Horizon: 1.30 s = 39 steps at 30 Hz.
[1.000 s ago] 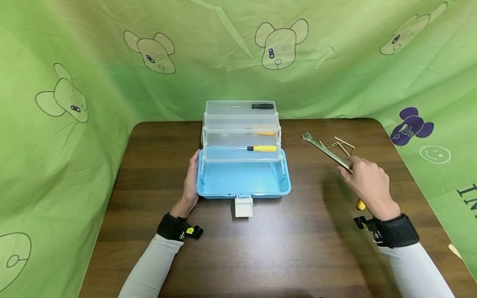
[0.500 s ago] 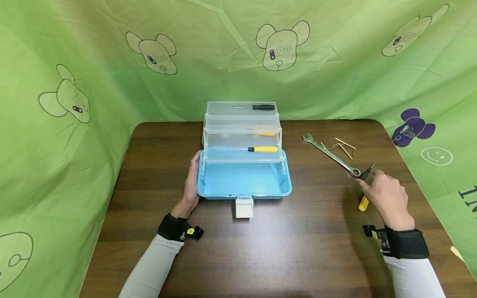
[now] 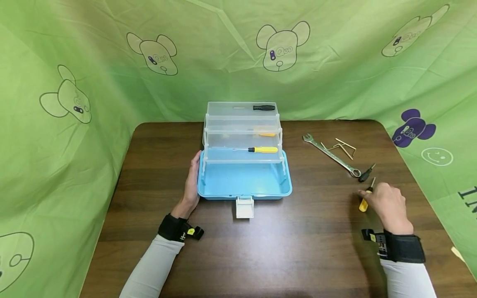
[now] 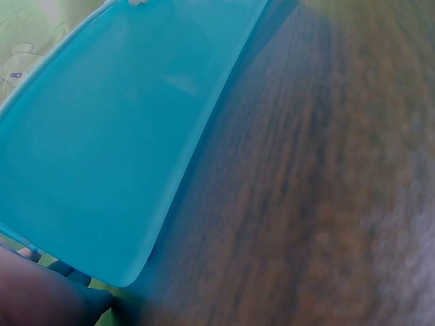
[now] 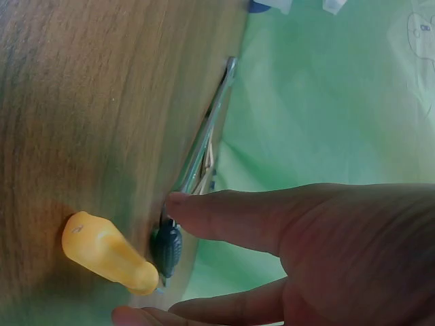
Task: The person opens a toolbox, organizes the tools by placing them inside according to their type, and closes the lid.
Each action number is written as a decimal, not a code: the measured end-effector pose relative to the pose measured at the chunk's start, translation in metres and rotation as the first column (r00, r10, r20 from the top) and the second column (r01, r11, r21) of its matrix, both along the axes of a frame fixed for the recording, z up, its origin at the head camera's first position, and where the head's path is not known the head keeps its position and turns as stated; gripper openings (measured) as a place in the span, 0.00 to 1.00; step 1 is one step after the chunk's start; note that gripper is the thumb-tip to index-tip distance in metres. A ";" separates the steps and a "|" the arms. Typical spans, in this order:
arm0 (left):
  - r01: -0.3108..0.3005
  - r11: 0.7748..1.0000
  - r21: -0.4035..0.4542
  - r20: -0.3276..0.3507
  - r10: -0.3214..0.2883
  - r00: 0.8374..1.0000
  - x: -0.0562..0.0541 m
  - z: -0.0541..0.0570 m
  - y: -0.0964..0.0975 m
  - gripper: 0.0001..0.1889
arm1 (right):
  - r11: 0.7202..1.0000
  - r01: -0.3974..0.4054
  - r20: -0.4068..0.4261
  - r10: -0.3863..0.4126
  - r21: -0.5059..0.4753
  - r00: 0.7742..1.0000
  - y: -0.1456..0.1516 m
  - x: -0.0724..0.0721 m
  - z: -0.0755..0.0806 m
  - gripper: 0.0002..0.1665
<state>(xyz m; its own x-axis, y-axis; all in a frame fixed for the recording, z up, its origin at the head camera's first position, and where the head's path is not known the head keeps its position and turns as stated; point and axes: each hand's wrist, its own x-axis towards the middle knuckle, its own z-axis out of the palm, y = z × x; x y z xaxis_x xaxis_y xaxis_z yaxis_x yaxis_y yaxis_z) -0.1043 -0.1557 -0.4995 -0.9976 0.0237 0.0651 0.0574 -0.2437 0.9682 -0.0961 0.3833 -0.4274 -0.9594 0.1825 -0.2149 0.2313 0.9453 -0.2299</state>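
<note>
Flat along the left wall of a blue toolbox [image 3: 244, 178] lies my left hand [image 3: 191, 182], fingers touching its outer side; the left wrist view shows part of that hand [image 4: 47, 292] low beside the blue wall. My right hand [image 3: 389, 207] is over a short yellow-handled screwdriver [image 3: 363, 205]. In the right wrist view, thumb and fingers are spread apart with the yellow handle [image 5: 109, 251] just beyond them. A small black-handled screwdriver [image 3: 366, 174] lies just beyond that hand, beside the ring end of a combination wrench [image 3: 331, 155].
Several gold-coloured hex keys [image 3: 344, 145] lie behind the wrench. Clear trays [image 3: 242, 124] stand raised over the toolbox, holding a yellow screwdriver [image 3: 264, 150], a black screwdriver [image 3: 263, 108] and an orange handle. The white latch [image 3: 244, 207] hangs down in front. Green printed cloth surrounds the wooden table.
My right hand has gone from the wrench's near end to the right, then toward me to the yellow screwdriver, uncovering the black screwdriver. My left hand has stayed against the toolbox.
</note>
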 end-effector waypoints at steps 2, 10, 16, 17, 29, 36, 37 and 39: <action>-0.001 1.000 -0.001 0.001 0.001 1.000 0.000 0.001 0.000 0.37 | 1.000 -0.005 0.009 0.005 0.001 1.000 0.001 -0.001 -0.002 0.33; 0.003 1.000 0.001 0.006 -0.003 1.000 0.001 0.000 -0.001 0.36 | 1.000 -0.019 0.022 0.019 -0.010 1.000 0.002 -0.002 -0.011 0.31; 0.003 1.000 0.000 0.000 -0.003 1.000 0.001 0.000 0.000 0.37 | 1.000 -0.005 0.014 0.005 -0.008 1.000 0.003 -0.005 -0.012 0.31; 0.002 1.000 0.000 0.000 -0.002 1.000 0.001 0.000 0.000 0.37 | 1.000 -0.001 0.018 0.002 -0.011 1.000 0.003 -0.005 -0.012 0.31; 0.002 1.000 -0.012 -0.003 -0.002 1.000 0.001 0.001 0.000 0.37 | 0.998 0.047 -0.007 -0.047 -0.034 0.999 0.001 -0.005 -0.015 0.28; -0.002 1.000 -0.010 0.001 0.002 1.000 0.000 -0.001 0.000 0.36 | 0.999 0.044 -0.076 -0.046 -0.031 0.996 0.003 -0.002 -0.021 0.28; -0.002 1.000 -0.010 0.001 0.002 1.000 0.000 -0.001 0.000 0.36 | 0.999 0.045 -0.081 -0.047 -0.031 0.996 0.003 -0.001 -0.021 0.27; -0.001 1.000 -0.008 -0.002 0.001 1.000 0.000 -0.001 0.000 0.36 | 0.999 0.042 -0.093 -0.044 -0.030 0.995 0.004 0.000 -0.021 0.27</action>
<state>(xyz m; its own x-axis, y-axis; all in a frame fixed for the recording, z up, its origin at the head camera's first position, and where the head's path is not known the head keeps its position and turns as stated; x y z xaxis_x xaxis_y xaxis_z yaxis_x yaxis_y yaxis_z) -0.1044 -0.1559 -0.5004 -0.9975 0.0234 0.0664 0.0590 -0.2362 0.9699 -0.0965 0.3869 -0.4488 -0.9670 0.2194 -0.1298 0.2479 0.9279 -0.2783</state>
